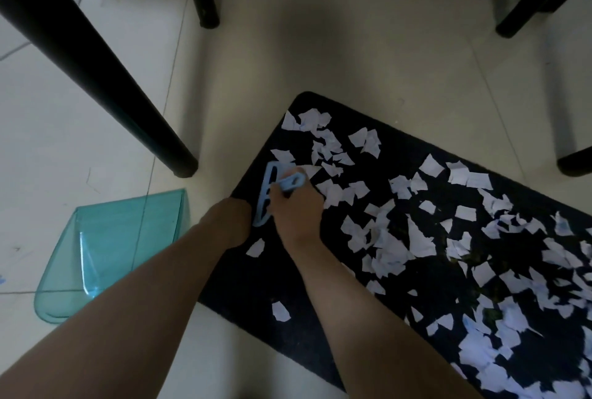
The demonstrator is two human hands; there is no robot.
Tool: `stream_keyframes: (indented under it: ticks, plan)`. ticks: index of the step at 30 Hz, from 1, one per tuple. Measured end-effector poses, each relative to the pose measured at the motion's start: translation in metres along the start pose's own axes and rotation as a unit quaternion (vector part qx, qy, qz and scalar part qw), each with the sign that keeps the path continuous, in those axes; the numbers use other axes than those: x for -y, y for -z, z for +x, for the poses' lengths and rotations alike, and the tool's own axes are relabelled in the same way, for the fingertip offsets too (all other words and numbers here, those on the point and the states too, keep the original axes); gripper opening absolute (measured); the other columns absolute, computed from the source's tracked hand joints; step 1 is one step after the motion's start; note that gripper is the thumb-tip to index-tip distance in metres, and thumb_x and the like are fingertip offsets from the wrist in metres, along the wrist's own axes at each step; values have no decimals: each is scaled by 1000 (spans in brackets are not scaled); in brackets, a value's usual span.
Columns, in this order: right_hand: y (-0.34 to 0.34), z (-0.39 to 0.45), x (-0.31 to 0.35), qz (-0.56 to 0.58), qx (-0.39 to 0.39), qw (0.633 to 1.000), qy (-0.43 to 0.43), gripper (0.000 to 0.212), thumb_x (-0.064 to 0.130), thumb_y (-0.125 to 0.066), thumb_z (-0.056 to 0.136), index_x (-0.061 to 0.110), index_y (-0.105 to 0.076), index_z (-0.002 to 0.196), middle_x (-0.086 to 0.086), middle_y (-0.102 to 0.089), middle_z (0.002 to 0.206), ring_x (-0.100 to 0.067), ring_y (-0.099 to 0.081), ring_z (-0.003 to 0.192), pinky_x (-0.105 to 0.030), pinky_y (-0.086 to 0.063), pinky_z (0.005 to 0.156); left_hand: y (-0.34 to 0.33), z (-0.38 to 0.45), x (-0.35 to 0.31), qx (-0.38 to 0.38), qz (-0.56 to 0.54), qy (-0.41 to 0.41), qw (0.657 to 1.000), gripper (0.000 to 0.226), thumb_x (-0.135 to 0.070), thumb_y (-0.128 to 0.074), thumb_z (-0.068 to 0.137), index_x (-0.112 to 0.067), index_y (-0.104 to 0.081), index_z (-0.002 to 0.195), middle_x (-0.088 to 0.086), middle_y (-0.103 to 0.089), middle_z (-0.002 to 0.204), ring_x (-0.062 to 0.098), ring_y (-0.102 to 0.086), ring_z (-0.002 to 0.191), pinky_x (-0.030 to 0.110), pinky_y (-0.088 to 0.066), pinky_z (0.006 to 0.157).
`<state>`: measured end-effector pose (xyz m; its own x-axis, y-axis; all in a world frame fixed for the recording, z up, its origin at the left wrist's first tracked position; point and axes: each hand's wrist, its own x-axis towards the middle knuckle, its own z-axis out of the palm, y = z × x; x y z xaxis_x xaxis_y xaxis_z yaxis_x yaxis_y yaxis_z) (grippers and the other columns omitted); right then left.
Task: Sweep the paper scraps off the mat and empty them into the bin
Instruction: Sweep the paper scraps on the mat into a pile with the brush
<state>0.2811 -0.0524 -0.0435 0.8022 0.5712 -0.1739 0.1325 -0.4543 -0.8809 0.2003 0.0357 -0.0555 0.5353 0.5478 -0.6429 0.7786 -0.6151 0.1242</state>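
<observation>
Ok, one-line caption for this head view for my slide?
Right hand grips a blue brush on the scrap-covered black mat; teal dustpan waits on the floor.

Single head view: steeply downward from above, close over mat and floor, wide-angle.

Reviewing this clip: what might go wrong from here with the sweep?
1. The dustpan lies on the floor apart from the mat, so paper scraps swept over the edge may land on the tiles.
2. The right hand grips a small blue brush; hard strokes may scatter light scraps.
3. No bin is visible.
</observation>
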Motion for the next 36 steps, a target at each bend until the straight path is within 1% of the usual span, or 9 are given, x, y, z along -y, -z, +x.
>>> stream_keyframes:
  ticks: [4,10,12,16,22,27,30,33,36]
  plan:
    - [22,12,-21,-138,7,990,-23,16,18,-53,93,10,-52,107,-9,-63,84,-19,-63,70,-30,-55,58,-14,-5,12,25,-29,-58,998,32,-3,-37,98,-2,-55,123,10,-62,107,14,-57,87,17,-40,69]
    - [114,18,-43,-213,-135,966,-55,8,13,-52,91,6,-50,93,-4,-55,72,-20,-58,63,-22,-41,51,-22,1,23,-5,-71,-69,995,21,-1,-38,96,-10,-55,106,-10,-42,73,-3,-33,61,15,-31,58]
    - [128,18,-35,-180,-152,970,-54,11,11,-53,90,5,-48,83,-1,-52,66,-18,-54,58,-14,-36,46,-24,-1,20,-35,-77,-42,995,16,-3,-40,95,-13,-51,92,-4,-44,77,4,-43,66,19,-36,64]
    - [99,15,-12,-71,-98,992,-20,11,12,-53,91,7,-54,81,2,-55,61,-3,-50,42,-8,-35,37,-21,-8,14,-22,-77,-13,997,24,-5,-41,95,-3,-52,116,15,-52,115,28,-55,105,31,-44,86]
    - [32,8,-7,-18,7,999,26,6,16,-53,93,15,-56,88,-4,-65,74,-13,-65,63,-21,-51,53,-15,-8,11,19,-48,8,999,31,-8,-39,96,-3,-48,125,15,-52,127,27,-53,116,31,-43,93]
    - [1,26,0,102,42,992,-63,11,15,-51,95,9,-60,91,-7,-66,80,-17,-68,71,-31,-60,64,-15,-4,12,22,-27,7,999,35,-9,-40,97,-5,-44,132,13,-50,131,25,-52,119,29,-43,95]
    - [0,49,0,29,-5,997,-74,17,18,-51,94,4,-57,85,-13,-68,82,-23,-68,71,-38,-59,61,-16,-2,15,17,-16,-7,1000,33,-10,-39,97,-5,-47,128,13,-54,127,25,-55,115,29,-43,92]
    - [27,57,-7,-74,-60,993,-62,18,20,-47,96,7,-53,84,-8,-62,76,-20,-61,64,-24,-46,47,-16,-2,18,16,-12,-23,1000,31,-12,-40,96,-5,-50,125,12,-56,124,25,-56,112,31,-45,93]
    - [70,53,-21,-166,-113,977,-64,17,20,-46,96,5,-52,89,-6,-56,73,-19,-58,62,-27,-47,52,-18,-1,19,20,-8,-37,999,33,-14,-40,97,-6,-48,128,12,-54,125,24,-54,114,31,-44,96]
